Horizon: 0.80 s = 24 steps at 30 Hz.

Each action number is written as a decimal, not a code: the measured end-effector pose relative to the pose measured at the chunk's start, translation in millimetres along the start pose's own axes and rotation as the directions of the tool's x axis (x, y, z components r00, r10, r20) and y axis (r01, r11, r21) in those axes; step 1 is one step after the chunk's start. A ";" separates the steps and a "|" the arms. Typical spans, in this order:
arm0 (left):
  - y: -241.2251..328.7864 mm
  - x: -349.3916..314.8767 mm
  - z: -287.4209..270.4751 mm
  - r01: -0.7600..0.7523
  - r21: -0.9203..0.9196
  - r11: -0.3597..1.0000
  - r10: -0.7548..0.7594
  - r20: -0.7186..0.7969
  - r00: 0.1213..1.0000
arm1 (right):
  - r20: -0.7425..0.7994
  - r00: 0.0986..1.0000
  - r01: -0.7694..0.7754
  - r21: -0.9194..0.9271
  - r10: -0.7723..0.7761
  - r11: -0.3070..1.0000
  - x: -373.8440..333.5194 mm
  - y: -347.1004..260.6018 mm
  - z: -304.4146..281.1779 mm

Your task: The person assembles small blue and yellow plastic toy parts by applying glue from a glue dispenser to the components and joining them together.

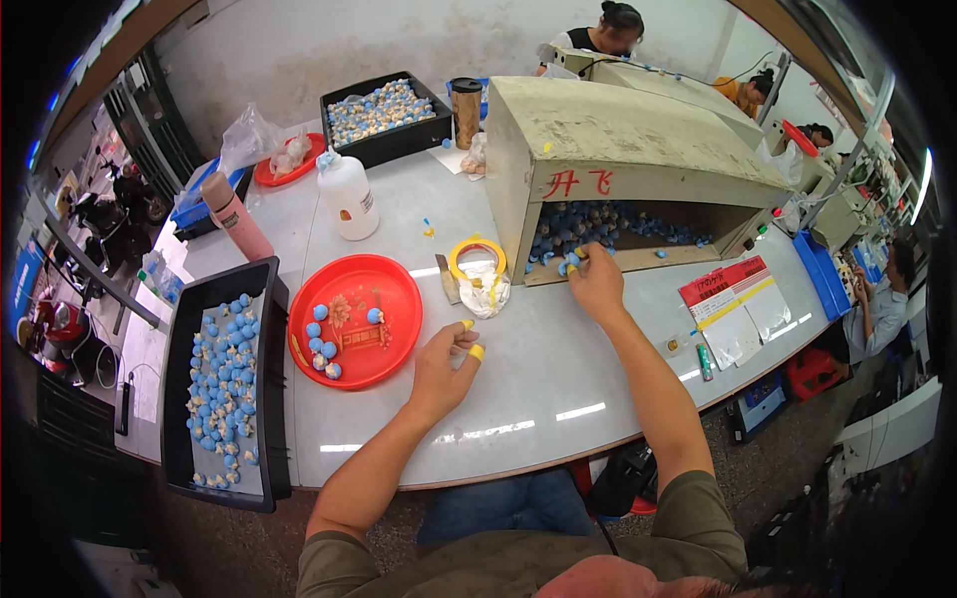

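Note:
My right hand (598, 286) is at the front opening of a pale green, worn box-like housing (638, 130). Its fingers are closed on a small blue piece (570, 265). Behind it, inside the housing, lies a heap of blue and cream pieces (598, 221). My left hand (444, 371) hovers over the table to the right of a red round plate (399, 334), thumb and fingers apart, with nothing seen between them. Yellow wraps cover some of its fingertips. Several small blue balls with cream parts (317, 345) sit on the plate, mostly at its left side.
Left of the plate stands a black tray (276, 399) of blue-and-cream balls; another black tray (399, 149) is farther back. A white bottle (349, 204), pink flask (237, 221), yellow tape roll (477, 249), crumpled white wad (485, 291) and red-topped papers (733, 304) share the table. Other people work beyond.

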<state>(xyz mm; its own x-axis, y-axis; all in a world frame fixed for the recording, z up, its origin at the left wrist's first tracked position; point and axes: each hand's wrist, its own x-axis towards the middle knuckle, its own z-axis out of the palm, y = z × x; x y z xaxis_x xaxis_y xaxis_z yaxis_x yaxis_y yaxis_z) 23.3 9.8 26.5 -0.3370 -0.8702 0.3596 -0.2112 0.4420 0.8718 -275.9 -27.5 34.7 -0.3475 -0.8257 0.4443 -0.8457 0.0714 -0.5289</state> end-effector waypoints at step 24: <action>-0.6 -15.8 16.4 0.292 -0.414 0.862 -0.141 0.357 0.923 | 0.672 0.736 -0.575 0.685 -0.083 0.447 -106.5 -58.0 -48.2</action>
<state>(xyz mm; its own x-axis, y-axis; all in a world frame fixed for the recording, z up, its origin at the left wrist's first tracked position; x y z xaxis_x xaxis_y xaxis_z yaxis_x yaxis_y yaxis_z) 13.7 26.8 14.9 -0.6090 -0.7880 0.0902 0.0995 0.0369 0.9944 -209.3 83.3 52.9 0.0865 -0.9896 -0.1151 0.0992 0.1236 -0.9874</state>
